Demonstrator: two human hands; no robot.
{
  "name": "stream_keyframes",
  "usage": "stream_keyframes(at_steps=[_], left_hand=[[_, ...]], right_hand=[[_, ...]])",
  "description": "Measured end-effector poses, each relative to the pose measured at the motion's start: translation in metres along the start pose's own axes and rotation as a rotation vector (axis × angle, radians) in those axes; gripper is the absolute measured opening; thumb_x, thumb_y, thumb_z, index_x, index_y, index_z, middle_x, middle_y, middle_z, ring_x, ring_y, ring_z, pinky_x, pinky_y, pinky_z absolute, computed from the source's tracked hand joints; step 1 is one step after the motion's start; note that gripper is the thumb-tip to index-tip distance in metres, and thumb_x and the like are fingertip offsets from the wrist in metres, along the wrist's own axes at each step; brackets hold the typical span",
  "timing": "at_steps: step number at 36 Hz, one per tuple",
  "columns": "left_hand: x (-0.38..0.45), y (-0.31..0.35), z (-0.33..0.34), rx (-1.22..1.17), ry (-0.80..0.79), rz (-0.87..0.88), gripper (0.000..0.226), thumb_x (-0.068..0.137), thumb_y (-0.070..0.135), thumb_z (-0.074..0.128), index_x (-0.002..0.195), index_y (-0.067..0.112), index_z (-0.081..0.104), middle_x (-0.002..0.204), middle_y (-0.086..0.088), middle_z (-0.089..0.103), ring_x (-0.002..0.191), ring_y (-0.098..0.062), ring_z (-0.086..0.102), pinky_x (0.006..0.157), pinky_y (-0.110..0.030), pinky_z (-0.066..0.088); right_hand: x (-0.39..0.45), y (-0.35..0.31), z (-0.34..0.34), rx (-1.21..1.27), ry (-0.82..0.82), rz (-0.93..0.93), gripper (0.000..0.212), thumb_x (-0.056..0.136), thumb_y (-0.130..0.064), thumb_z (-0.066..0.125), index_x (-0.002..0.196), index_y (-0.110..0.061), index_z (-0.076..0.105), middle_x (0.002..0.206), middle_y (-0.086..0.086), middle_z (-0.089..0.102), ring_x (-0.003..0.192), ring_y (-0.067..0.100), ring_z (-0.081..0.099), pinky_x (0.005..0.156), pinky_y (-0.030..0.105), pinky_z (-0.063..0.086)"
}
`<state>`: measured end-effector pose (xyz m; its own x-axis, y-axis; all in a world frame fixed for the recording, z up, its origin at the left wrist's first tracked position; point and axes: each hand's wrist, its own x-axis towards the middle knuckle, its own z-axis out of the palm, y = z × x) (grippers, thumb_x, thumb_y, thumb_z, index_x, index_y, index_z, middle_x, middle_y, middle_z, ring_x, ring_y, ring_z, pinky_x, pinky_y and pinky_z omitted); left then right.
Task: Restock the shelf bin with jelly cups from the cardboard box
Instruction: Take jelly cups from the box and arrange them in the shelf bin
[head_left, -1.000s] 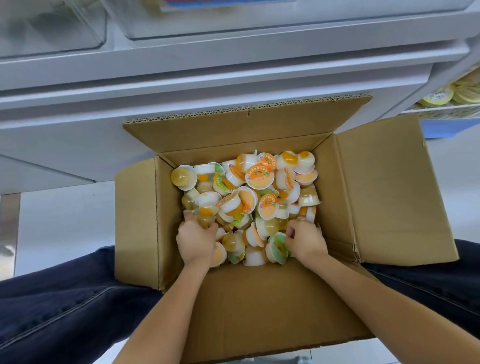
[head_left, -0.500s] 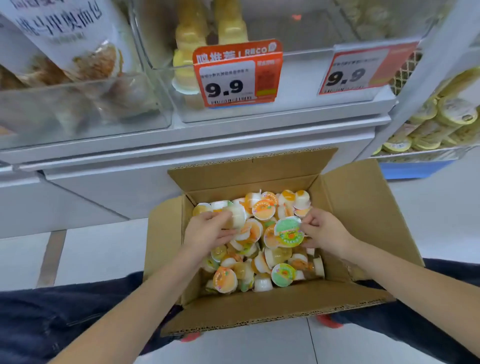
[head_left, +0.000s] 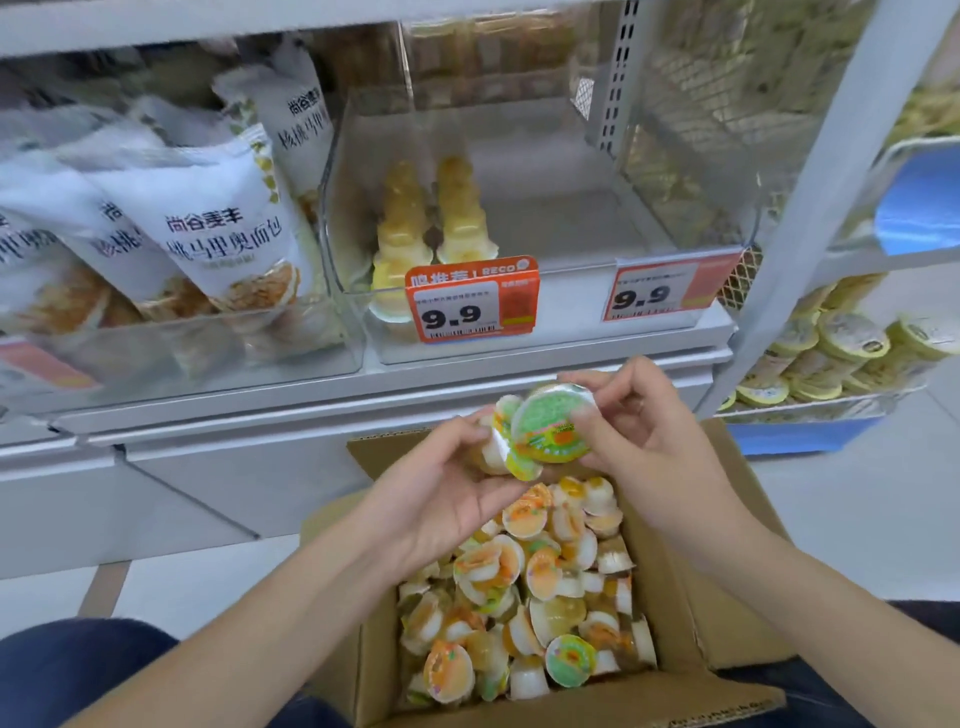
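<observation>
An open cardboard box (head_left: 724, 525) sits between my knees, with several jelly cups (head_left: 524, 587) with orange and green lids loose inside. Above the box, my left hand (head_left: 441, 483) grips a few cups (head_left: 498, 441). My right hand (head_left: 639, 441) pinches a green-lidded jelly cup (head_left: 550, 428), lid facing me, against those in the left. The clear shelf bin (head_left: 545, 208) stands straight ahead on the shelf, holding two short rows of stacked yellow jelly cups (head_left: 431, 228) on its left side; its right part is bare.
White bread bags (head_left: 208, 228) fill the bin to the left. Orange 9.9 price tags (head_left: 470, 299) hang on the bin's front. A grey shelf upright (head_left: 810, 208) stands at the right, with yellow-lidded tubs (head_left: 841, 348) beyond it.
Both hands have lifted out of the box with jelly cups and come together in front of the shelf edge. My head has tilted up, bringing the bin into view.
</observation>
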<state>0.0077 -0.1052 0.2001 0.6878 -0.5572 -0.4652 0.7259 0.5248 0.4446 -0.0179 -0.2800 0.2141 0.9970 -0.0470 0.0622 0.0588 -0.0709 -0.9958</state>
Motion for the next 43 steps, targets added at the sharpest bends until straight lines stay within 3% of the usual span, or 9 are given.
stream_keyframes(at_steps=[5,9,14,18,22,25,30,41,43], left_hand=[[0.005,0.005,0.005,-0.019,-0.019,0.059,0.043,0.079,0.007,0.060,0.121,0.002,0.056,0.113,-0.022,0.065,0.093,-0.032,0.069,0.065,-0.033,0.059],[0.004,0.002,0.007,-0.074,-0.156,0.057,0.072,0.067,0.006,0.081,0.132,0.002,0.049,0.130,-0.026,0.054,0.109,-0.038,0.061,0.083,-0.038,0.057],[0.007,-0.003,0.004,-0.071,-0.172,0.094,0.085,0.061,0.010,0.087,0.136,0.011,0.048,0.129,-0.022,0.056,0.113,-0.034,0.060,0.086,-0.037,0.055],[0.005,0.003,-0.003,0.031,-0.131,0.078,0.074,0.059,0.017,0.088,0.127,0.014,0.059,0.128,-0.025,0.056,0.111,-0.041,0.059,0.080,-0.042,0.056],[0.000,0.011,-0.008,0.058,-0.177,0.029,0.065,0.059,0.007,0.087,0.120,0.007,0.063,0.121,-0.026,0.060,0.107,-0.036,0.063,0.083,-0.040,0.056],[-0.001,0.017,-0.010,0.175,-0.161,0.026,0.078,0.053,0.007,0.090,0.125,0.007,0.058,0.118,-0.021,0.063,0.102,-0.031,0.065,0.082,-0.038,0.057],[-0.007,0.023,0.000,0.493,-0.099,0.046,0.058,0.063,0.005,0.082,0.117,0.016,0.063,0.107,-0.013,0.069,0.093,-0.025,0.069,0.077,-0.034,0.058],[-0.011,0.019,0.003,0.681,-0.072,0.062,0.046,0.067,-0.004,0.071,0.107,0.010,0.056,0.093,-0.004,0.069,0.087,-0.019,0.068,0.075,-0.033,0.059],[-0.011,0.018,0.005,0.678,-0.060,0.075,0.045,0.065,-0.002,0.069,0.107,0.009,0.056,0.092,-0.006,0.068,0.086,-0.019,0.068,0.074,-0.033,0.059]], right_hand=[[0.004,-0.004,0.007,-0.078,0.095,-0.151,0.016,0.088,-0.005,0.064,0.079,-0.012,0.053,0.114,-0.005,0.065,0.113,0.006,0.059,0.086,0.023,0.049],[0.001,0.001,0.010,-0.003,0.198,-0.142,0.020,0.085,0.003,0.063,0.074,-0.008,0.051,0.125,-0.003,0.062,0.116,-0.002,0.056,0.082,0.017,0.051],[-0.007,0.014,0.021,-0.218,0.071,-0.311,0.012,0.080,-0.012,0.068,0.079,-0.005,0.058,0.124,-0.014,0.059,0.103,0.012,0.065,0.079,0.024,0.054],[-0.005,0.012,0.023,-0.116,-0.003,-0.274,0.016,0.078,-0.020,0.069,0.087,-0.010,0.060,0.125,-0.011,0.060,0.106,0.010,0.062,0.083,0.028,0.055],[-0.001,0.005,0.017,-0.030,-0.114,-0.138,0.040,0.077,0.002,0.074,0.107,-0.019,0.057,0.115,-0.016,0.061,0.116,0.000,0.056,0.088,0.020,0.051],[0.003,0.003,0.012,-0.112,-0.168,-0.087,0.060,0.072,-0.004,0.079,0.121,-0.027,0.053,0.116,-0.018,0.059,0.119,-0.002,0.051,0.088,0.018,0.051],[0.008,0.004,0.005,-0.208,-0.352,-0.025,0.075,0.070,-0.012,0.082,0.134,-0.031,0.048,0.123,-0.016,0.058,0.115,0.002,0.056,0.092,0.023,0.051],[0.005,0.011,0.002,-0.428,-0.343,-0.175,0.061,0.070,-0.039,0.074,0.127,-0.038,0.053,0.120,-0.024,0.058,0.115,0.002,0.055,0.091,0.028,0.052],[0.006,0.011,0.002,-0.414,-0.348,-0.169,0.062,0.072,-0.032,0.076,0.128,-0.037,0.052,0.120,-0.022,0.058,0.114,0.005,0.055,0.091,0.031,0.052]])
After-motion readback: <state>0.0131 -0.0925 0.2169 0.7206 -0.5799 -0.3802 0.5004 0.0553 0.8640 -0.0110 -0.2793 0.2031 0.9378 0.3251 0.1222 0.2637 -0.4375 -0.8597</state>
